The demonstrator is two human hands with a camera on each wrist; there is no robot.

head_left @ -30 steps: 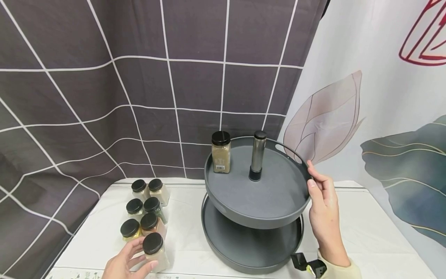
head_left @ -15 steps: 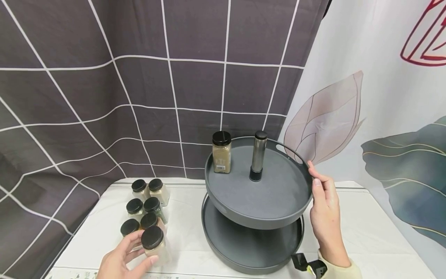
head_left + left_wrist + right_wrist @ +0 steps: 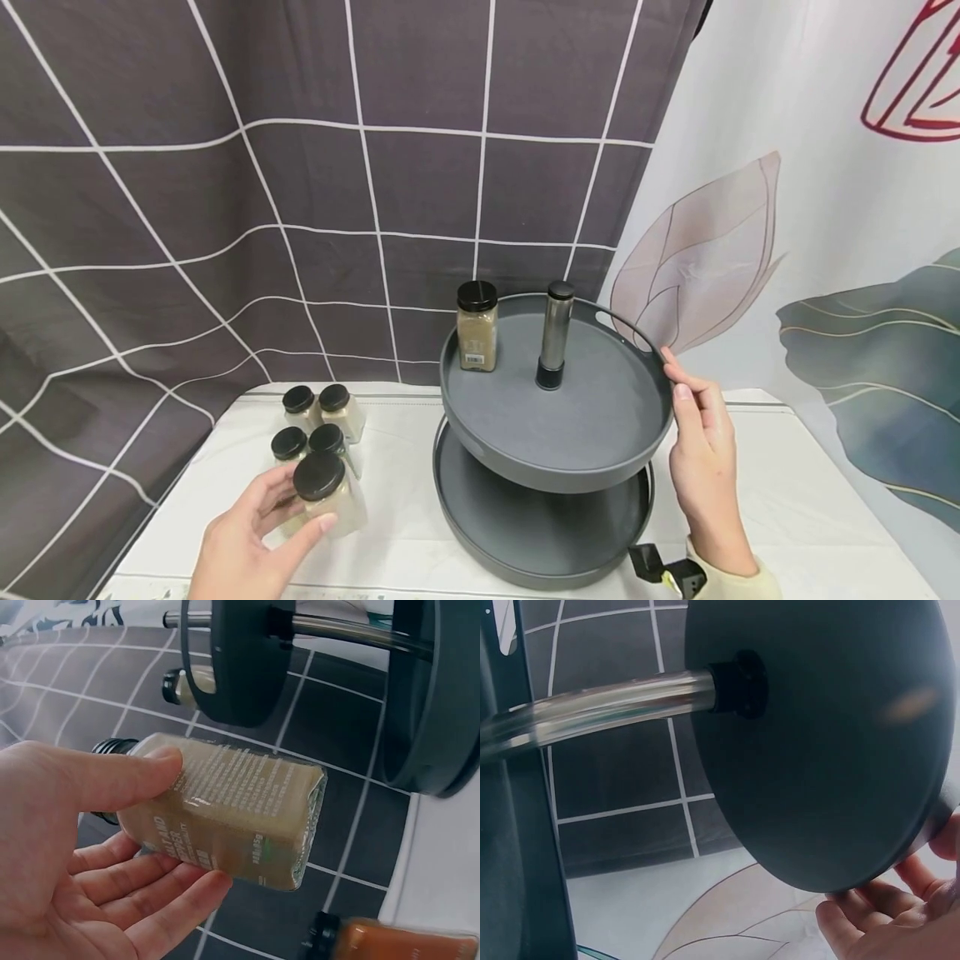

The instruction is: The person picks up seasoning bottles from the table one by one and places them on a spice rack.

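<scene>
Our left hand [image 3: 251,537] pinches a roughly upright jar [image 3: 339,505]; at two o'clock from it lies the upper tray [image 3: 600,421], which our right hand [image 3: 703,458] grips.

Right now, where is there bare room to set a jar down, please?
The upper tray is bare right of the post; the lower tray, where visible. White tabletop is free between the lower tray and the clustered jars. It is crowded around those jars and the left hand.
</scene>
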